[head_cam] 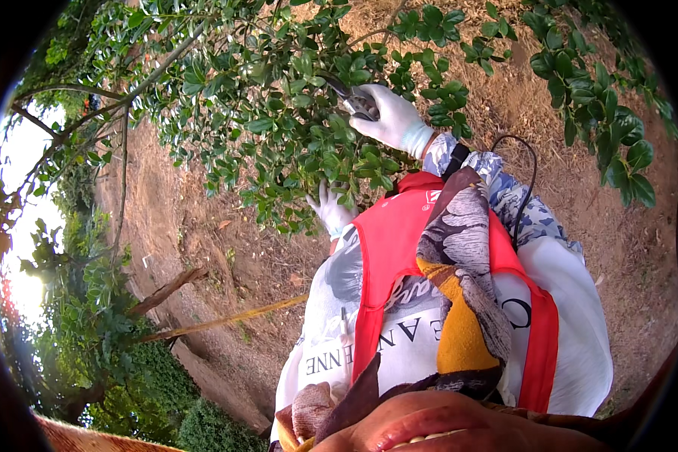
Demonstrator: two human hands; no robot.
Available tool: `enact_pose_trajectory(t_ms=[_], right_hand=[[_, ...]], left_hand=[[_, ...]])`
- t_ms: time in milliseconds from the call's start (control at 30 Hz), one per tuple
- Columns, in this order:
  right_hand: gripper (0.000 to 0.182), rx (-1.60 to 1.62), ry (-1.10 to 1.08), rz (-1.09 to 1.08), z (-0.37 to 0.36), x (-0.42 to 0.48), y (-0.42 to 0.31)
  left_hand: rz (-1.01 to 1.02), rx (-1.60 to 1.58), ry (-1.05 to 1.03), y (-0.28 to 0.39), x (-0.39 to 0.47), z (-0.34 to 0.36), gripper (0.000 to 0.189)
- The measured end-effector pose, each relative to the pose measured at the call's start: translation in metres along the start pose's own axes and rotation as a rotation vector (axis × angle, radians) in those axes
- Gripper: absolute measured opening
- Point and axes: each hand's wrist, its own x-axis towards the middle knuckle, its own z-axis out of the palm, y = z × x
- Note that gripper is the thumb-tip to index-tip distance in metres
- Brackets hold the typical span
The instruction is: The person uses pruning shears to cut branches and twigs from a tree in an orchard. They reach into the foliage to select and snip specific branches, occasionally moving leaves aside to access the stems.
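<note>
My right hand [392, 120], in a white knitted glove, is closed around a pair of pruning shears [355, 101]. Their dark blade end points up and left into the foliage of a leafy green shrub [260, 121], and leaves hide the tip. Lower and to the left, close to my body, my left hand [334, 210] wears a similar white glove. Its visible fingers are spread at the lower leaves, which cover part of it. I see nothing held in it.
Bare branches [164, 70] reach across the upper left. Another leafy branch [613, 124] hangs at the right. Dry, grassy ground [248, 254] slopes below. A yellow strip [231, 317] runs left from my red apron [390, 226]. A black cable [534, 164] loops beside my right sleeve.
</note>
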Motion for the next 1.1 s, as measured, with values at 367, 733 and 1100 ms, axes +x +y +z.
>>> enact_pose_trajectory(t_ms=[367, 733, 1100], right_hand=[[0.069, -0.149, 0.018, -0.096, 0.006, 0.005, -0.006], [0.068, -0.342, 0.067, -0.159, 0.002, 0.005, -0.004], [0.065, -0.35, 0.078, -0.176, 0.001, 0.01, -0.006]], left_hand=[[-0.02, -0.001, -0.112, 0.019, 0.008, -0.024, 0.043], [-0.018, 0.031, -0.14, 0.016, 0.009, -0.02, 0.062], [0.016, 0.008, -0.018, 0.002, -0.005, -0.002, 0.053]])
